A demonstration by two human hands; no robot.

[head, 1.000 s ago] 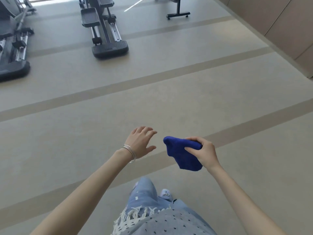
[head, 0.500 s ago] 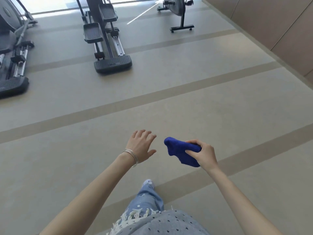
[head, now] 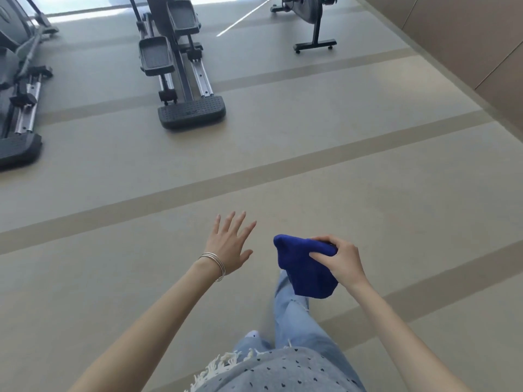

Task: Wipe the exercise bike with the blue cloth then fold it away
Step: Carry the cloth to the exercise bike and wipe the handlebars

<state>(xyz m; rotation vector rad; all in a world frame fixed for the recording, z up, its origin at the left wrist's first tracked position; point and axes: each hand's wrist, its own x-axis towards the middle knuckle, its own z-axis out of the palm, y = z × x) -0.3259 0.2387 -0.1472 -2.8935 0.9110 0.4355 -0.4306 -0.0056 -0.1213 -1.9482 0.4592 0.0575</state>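
So, one blue cloth (head: pixel 305 267), and it is in my right hand (head: pixel 342 260). My fingers curl over its top edge and my thumb presses into the front, so it is bunched into a lump that sags below my palm. It hangs in the air over the floor (head: pixel 368 193), touching nothing but that hand.

My left hand (head: pixel 229 244) holds nothing. It is spread wide, palm down, all five fingers straight and fanned, just beside the cloth with a clear gap between them. On that wrist sit what I count as three thin silver bangles (head: pixel 215 261), bunched together.

There is one exercise bike (head: pixel 311 21), far ahead at the top right and well apart from me and the cloth. Only its flywheel housing, one upright post and one crossbar foot are in view.

I count two elliptical machines: one (head: pixel 181 66) ahead in the middle, with two foot plates and a ribbed end block, and a second (head: pixel 19 89) cut off by the left edge.

The floor carries at least three darker bands running slantwise across it. A wood-panelled wall (head: pixel 467 38) closes the right side.

Below my arms are one leg in light jeans (head: pixel 294 321), the tip of one shoe (head: pixel 253 333) and the fringed hem of my dotted top (head: pixel 283 372).
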